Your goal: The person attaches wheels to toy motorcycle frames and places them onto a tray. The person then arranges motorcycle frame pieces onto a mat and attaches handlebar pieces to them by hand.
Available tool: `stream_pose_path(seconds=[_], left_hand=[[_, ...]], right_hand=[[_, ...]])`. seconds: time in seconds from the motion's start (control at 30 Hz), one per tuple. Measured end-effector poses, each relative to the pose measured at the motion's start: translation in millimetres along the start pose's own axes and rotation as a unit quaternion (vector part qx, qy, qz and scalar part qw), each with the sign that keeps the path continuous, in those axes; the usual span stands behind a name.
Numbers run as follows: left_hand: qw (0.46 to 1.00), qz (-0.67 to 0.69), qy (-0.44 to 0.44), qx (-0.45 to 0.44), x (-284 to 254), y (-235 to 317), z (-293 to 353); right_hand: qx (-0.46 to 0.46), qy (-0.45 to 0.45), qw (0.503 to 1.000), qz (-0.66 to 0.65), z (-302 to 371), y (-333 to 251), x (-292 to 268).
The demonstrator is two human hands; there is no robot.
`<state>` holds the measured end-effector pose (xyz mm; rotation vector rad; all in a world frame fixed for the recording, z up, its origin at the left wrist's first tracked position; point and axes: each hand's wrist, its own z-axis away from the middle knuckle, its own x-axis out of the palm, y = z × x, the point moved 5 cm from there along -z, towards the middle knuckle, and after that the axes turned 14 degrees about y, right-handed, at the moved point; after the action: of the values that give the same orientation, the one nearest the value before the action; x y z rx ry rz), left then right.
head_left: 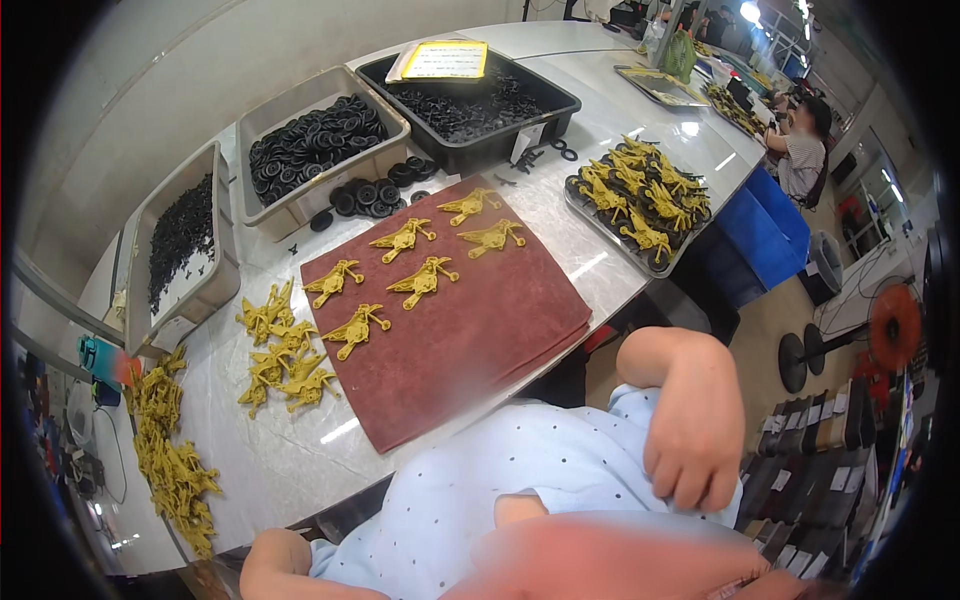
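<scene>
My right hand (692, 468) hangs at my side, bent down from the wrist. Its fingers curl against my light blue dotted shirt (460, 480); their tips are partly hidden, so whatever they hold does not show. Of my left arm (285, 565) only a bent part appears at the lower edge, and its hand is out of the picture. Several yellow, branching plastic parts (425, 283) lie spaced out on a dark red cloth (470, 340) before me. Neither hand touches them. More yellow parts (285, 350) lie loosely heaped just left of the cloth.
Black wheels (315, 145) fill one grey bin; a black bin (565, 100) and another grey bin (225, 255) hold small black pieces. A tray (660, 268) carries yellow-and-black pieces. A yellow pile (170, 455) lines the left edge. A blue bin (765, 230) and a seated person (803, 155) are at right.
</scene>
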<state>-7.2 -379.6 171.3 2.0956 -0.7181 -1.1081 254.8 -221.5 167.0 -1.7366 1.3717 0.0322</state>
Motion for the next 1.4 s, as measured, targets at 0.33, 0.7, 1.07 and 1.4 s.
stream_pose_path(seconds=[0.33, 0.7, 1.07, 1.4], left_hand=[[0.988, -0.052, 0.144, 0.025, 4, 53, 14], [0.376, -0.568, 0.437, -0.587, -119, -96, 301], [0.157, -0.663, 0.306, -0.665, -211, -97, 423], [0.406, -0.237, 0.848, -0.245, -152, -56, 308]], right_hand=[[0.02, -0.03, 0.999, -0.006, -6, -31, -14], [0.239, 0.129, 0.961, 0.06, -2, 84, -47], [0.261, 0.254, 0.931, 0.033, 6, 168, -76], [0.378, 0.412, 0.821, 0.116, 20, 221, -94]])
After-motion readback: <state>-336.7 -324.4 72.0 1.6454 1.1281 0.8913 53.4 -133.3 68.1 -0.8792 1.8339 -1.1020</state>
